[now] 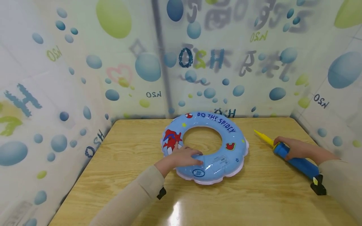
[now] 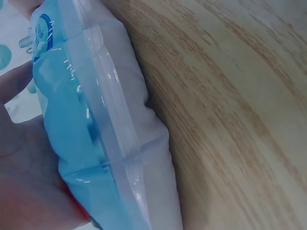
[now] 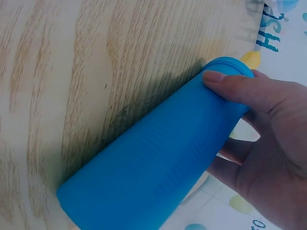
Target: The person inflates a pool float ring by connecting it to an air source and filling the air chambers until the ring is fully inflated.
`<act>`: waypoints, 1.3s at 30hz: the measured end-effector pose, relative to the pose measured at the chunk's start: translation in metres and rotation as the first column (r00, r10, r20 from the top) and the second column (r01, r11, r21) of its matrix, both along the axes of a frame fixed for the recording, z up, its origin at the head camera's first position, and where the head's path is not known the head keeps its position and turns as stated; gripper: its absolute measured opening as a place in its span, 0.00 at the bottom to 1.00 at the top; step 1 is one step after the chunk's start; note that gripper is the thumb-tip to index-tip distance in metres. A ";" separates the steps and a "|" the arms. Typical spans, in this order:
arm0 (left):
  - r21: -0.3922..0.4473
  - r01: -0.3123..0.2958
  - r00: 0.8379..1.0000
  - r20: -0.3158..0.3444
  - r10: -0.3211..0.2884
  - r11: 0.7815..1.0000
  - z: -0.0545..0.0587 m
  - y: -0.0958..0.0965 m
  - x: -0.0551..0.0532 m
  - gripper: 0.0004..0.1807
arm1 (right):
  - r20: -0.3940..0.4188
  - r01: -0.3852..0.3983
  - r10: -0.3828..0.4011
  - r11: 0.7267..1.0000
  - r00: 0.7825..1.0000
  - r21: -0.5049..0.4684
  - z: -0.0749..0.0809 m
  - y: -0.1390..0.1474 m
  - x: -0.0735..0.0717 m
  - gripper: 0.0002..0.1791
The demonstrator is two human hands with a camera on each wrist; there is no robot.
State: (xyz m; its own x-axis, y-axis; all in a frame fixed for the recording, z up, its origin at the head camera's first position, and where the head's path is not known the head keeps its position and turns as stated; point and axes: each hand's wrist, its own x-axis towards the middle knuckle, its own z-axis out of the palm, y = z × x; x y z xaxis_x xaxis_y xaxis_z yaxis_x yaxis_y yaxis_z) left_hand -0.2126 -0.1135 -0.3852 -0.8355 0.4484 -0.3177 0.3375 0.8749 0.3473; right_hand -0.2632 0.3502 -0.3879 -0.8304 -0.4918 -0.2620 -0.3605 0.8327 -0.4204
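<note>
A round swim ring [image 1: 207, 168], light blue with cartoon prints and the words "DO THE SPIDEY", lies inflated on the wooden table. My left hand [image 1: 185, 156] rests on its near left part with fingers spread, some reaching toward the inner hole. In the left wrist view, the palm lies against the ring's blue upper side, and a clear valve [image 2: 25, 42] stands up beyond the thumb. Over at the right, my right hand [image 1: 294, 148] grips a blue hand pump [image 1: 304, 166] near its front end. The pump's yellow nozzle [image 1: 264, 137] points to the back left.
The wooden table [image 1: 127, 147] ends at a back wall curtain [image 1: 127, 62] printed with bubbles and "H2O". Similar printed sheets hang at the left and right sides. Black wrist straps show at both cuffs.
</note>
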 end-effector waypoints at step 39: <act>0.182 -0.035 0.999 0.013 0.033 0.983 -0.011 -0.016 0.006 0.27 | -0.438 -0.335 0.222 0.921 0.871 -0.199 0.016 -0.175 0.091 0.20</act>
State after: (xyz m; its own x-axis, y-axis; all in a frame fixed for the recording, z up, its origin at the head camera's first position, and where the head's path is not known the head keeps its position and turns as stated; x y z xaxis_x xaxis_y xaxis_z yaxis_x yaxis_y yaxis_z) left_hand -0.2066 -0.1297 -0.3958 -0.8483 0.4711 -0.2419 0.3043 0.8074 0.5054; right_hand -0.1719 0.1752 -0.3718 -0.6526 -0.7211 0.2325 -0.7441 0.5521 -0.3762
